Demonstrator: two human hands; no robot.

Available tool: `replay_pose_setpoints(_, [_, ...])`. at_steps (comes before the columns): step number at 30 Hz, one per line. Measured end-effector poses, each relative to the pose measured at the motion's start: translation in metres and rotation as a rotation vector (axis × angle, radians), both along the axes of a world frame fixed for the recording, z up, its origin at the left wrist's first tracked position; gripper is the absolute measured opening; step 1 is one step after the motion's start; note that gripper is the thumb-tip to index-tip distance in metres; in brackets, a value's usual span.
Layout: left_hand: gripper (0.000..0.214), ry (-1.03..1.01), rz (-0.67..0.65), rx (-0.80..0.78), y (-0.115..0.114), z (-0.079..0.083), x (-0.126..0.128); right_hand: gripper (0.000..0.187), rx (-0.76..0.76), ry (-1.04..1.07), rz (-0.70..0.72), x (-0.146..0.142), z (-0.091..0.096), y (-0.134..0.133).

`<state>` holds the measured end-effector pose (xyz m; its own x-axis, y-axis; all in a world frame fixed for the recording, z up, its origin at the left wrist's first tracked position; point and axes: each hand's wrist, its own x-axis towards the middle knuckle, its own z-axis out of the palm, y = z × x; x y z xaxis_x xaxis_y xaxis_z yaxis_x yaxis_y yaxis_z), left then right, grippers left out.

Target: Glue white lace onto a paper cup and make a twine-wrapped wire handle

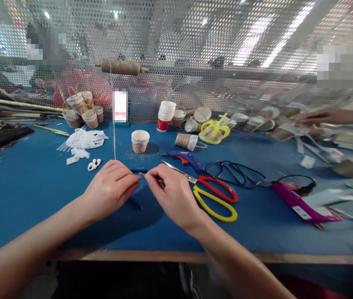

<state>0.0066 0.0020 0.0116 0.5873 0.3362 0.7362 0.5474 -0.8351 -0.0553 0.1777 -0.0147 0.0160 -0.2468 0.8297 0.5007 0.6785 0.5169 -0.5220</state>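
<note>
My left hand (pixel 111 185) is closed, with fingertips pinched together on twine (pixel 113 137) that runs down from a spool (pixel 120 67) at the mesh. Close beside it, my right hand (pixel 175 193) is pinched too. A short bit of twine shows between the fingertips, and a thin dark blue rod-like piece lies just behind it; I cannot tell which hand holds that. Past my hands stands a small burlap-wrapped cup (pixel 140 143) with a white rim. Scissors (pixel 215 197) with red and yellow handles lie beside my right hand, near a blue glue gun (pixel 186 160).
White fabric scraps (pixel 84 141) and wrapped cups with handles (pixel 89 116) lie left. Stacked paper cups (pixel 165 114), a yellow woven crown shape (pixel 214 131) and more cups stand behind. A purple power strip (pixel 304 203) and cords lie right. Another person's hand (pixel 316 117) reaches in.
</note>
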Motion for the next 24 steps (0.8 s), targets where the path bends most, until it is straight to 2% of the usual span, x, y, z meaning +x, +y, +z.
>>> replay_pose_setpoints(4, [0.024,0.124,0.080,0.012,-0.005,0.006,0.002,0.022,0.108,-0.238,-0.029,-0.002,-0.003,-0.002])
replay_pose_setpoints(7, [0.027,0.238,0.118,0.035,-0.007,0.010,0.004,0.024,0.127,-0.401,-0.032,-0.002,-0.003,-0.004])
replay_pose_setpoints(11, [0.025,0.387,0.102,0.026,-0.007,0.015,0.006,0.017,0.052,-0.554,0.021,-0.001,0.002,-0.005])
replay_pose_setpoints(14, [0.022,0.458,0.074,-0.037,-0.006,0.016,0.005,0.015,-0.044,-0.586,0.058,0.001,0.005,-0.004])
replay_pose_setpoints(17, [0.022,0.452,0.010,-0.183,-0.004,0.021,0.002,0.016,-0.148,-0.501,0.166,0.004,0.007,-0.003])
replay_pose_setpoints(21, [0.019,0.341,-0.151,-0.403,0.004,0.033,-0.007,0.013,-0.299,-0.191,0.371,0.008,0.012,-0.002])
replay_pose_setpoints(24, [0.011,0.174,-0.210,-0.508,0.011,0.034,-0.013,0.015,-0.435,0.041,0.413,0.009,0.018,-0.001])
